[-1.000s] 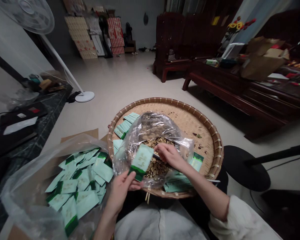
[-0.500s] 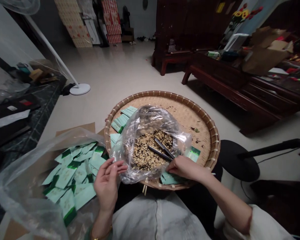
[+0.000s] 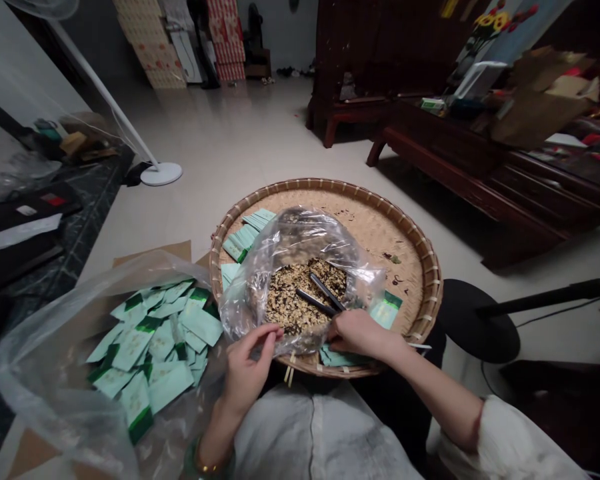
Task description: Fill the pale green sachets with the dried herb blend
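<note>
A clear plastic bag (image 3: 310, 235) lies spread on a round woven bamboo tray (image 3: 427, 267), holding a mix of pale and dark dried bits (image 3: 290, 300). Black tongs (image 3: 325, 288) rest their two arms over the mix, and their joined end runs into my right hand (image 3: 357, 335), which is closed around it. That hand's fingertips hang just above a stack of pale green packets (image 3: 343, 357) at the tray's near edge. At the bag's near left rim is my left hand (image 3: 250, 363), thumb and fingers apart, with nothing visible between them.
Left of the tray, a large clear bag (image 3: 25, 373) holds a heap of green packets (image 3: 150, 340). More packets (image 3: 243, 240) lie along the tray's left side, one packet (image 3: 387, 308) at its right. A black round stand base (image 3: 473, 320) sits close on the right.
My left hand has moved right, from the bag's left side toward its near rim. The right hand has shifted slightly left, and the tongs' far ends stay over the mix.
</note>
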`<action>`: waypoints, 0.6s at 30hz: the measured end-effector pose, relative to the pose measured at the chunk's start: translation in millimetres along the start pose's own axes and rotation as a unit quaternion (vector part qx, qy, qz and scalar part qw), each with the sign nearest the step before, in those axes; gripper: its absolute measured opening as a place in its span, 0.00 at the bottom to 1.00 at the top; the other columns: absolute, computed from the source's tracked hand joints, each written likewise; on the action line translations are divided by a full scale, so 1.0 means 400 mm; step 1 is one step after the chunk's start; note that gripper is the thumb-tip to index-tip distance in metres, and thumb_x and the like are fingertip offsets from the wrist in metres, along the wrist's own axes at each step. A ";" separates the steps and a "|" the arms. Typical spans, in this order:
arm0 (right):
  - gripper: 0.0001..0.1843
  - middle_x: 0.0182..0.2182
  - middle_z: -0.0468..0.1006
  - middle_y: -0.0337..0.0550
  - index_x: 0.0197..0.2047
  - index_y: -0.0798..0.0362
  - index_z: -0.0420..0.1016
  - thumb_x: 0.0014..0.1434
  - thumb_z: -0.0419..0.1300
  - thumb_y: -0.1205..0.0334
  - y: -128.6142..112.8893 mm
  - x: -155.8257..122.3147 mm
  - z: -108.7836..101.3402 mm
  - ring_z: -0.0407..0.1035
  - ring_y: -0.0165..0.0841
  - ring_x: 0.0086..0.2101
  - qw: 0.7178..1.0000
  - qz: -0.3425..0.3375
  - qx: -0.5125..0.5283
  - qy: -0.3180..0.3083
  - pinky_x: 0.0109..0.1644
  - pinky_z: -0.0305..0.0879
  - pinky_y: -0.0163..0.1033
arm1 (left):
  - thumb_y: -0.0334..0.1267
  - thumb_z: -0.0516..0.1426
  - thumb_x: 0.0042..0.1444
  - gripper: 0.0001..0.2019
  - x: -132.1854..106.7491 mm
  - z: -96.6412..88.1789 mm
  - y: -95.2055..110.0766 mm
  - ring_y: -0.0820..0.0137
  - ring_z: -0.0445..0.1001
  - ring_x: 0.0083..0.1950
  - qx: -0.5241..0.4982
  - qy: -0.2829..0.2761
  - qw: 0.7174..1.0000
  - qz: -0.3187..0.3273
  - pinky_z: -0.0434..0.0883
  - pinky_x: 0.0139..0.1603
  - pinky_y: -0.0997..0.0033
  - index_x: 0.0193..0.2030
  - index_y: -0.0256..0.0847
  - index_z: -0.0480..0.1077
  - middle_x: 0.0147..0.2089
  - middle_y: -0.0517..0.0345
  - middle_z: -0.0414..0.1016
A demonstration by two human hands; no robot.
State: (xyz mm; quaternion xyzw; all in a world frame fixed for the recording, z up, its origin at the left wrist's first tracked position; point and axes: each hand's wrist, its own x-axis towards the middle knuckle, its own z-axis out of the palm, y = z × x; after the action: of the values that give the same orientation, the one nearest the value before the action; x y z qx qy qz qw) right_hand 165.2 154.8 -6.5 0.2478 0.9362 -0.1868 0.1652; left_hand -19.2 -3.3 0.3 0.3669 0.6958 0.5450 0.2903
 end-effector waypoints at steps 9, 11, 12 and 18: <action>0.09 0.31 0.80 0.45 0.30 0.52 0.80 0.53 0.58 0.68 0.012 -0.024 -0.048 0.73 0.35 0.32 0.993 -0.064 0.094 0.020 0.34 0.62 0.34 | 0.39 0.59 0.54 0.10 0.015 0.010 -0.003 0.63 0.79 0.44 0.031 -0.061 0.997 -0.020 0.72 0.50 0.66 0.42 0.42 0.77 0.41 0.52 0.82; 0.09 0.30 0.78 0.44 0.31 0.53 0.79 0.57 0.57 0.65 0.023 -0.049 -0.086 0.71 0.32 0.31 0.972 -0.099 0.202 0.062 0.34 0.62 0.33 | 0.40 0.59 0.55 0.13 0.014 0.012 -0.003 0.63 0.78 0.45 -0.009 -0.070 0.997 -0.041 0.72 0.51 0.66 0.46 0.41 0.75 0.43 0.50 0.81; 0.09 0.29 0.77 0.43 0.31 0.54 0.78 0.58 0.57 0.63 0.025 -0.058 -0.102 0.71 0.32 0.30 0.961 -0.094 0.245 0.087 0.34 0.62 0.33 | 0.40 0.59 0.54 0.15 0.014 0.016 -0.001 0.63 0.78 0.47 -0.038 -0.074 0.995 -0.051 0.72 0.52 0.65 0.49 0.40 0.73 0.44 0.49 0.80; 0.13 0.21 0.71 0.37 0.34 0.54 0.71 0.61 0.55 0.53 -0.035 -0.040 -0.114 0.64 0.27 0.19 0.875 -0.036 0.463 0.136 0.22 0.61 0.31 | 0.42 0.61 0.50 0.15 0.014 0.070 0.028 0.66 0.76 0.42 -0.127 -0.120 0.982 -0.066 0.71 0.46 0.70 0.44 0.38 0.71 0.42 0.51 0.78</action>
State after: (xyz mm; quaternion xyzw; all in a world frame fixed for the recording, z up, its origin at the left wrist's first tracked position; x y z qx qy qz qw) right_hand 161.0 156.8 43.6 0.2849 0.7644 -0.5688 -0.1045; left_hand 2.3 18.1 4.6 0.3428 0.6037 0.5609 0.4510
